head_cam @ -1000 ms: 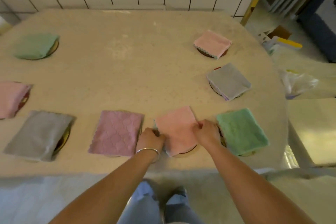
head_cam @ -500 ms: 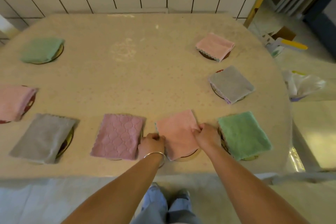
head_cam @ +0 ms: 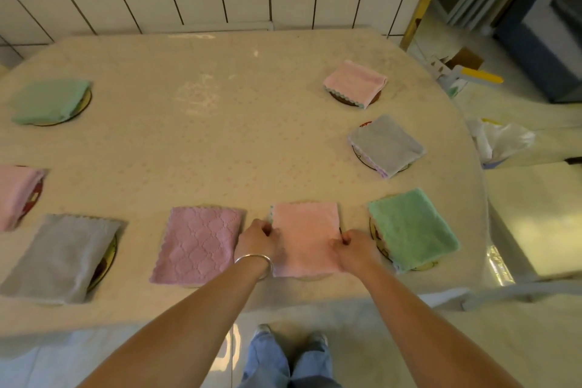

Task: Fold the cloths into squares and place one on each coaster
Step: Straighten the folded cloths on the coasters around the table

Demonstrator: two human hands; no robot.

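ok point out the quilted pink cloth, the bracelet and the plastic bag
quilted pink cloth [head_cam: 199,248], head view, middle of its patterned top
bracelet [head_cam: 253,259], head view, metal band on the left wrist
plastic bag [head_cam: 504,140], head view, its crumpled middle

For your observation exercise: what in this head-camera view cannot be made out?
- Coaster under the mauve quilted cloth: fully covered.
- Pink cloth at the left: cut off by the frame edge.
- Fingertips of the left hand and right hand: tucked at the edges of the salmon cloth.
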